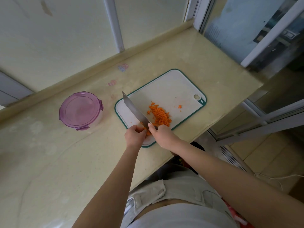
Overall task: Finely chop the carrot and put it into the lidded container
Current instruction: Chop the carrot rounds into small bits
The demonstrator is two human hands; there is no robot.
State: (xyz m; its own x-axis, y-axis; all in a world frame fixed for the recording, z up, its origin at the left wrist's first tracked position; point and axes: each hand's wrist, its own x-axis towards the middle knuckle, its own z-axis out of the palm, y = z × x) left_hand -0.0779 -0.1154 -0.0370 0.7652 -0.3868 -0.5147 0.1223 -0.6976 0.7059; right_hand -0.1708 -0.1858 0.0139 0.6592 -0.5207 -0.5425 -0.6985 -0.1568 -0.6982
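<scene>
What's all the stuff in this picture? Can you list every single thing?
counter: one, pale yellow, under everything
cutting board: one, white with a green edge, on the counter
container: one, clear with its purple lid on, left of the board
knife: one, silver, blade over the board
carrot bits: many, orange, piled on the board
carrot piece: one, orange, near end of the board
left hand: one, holds the carrot piece
right hand: one, grips the knife
</scene>
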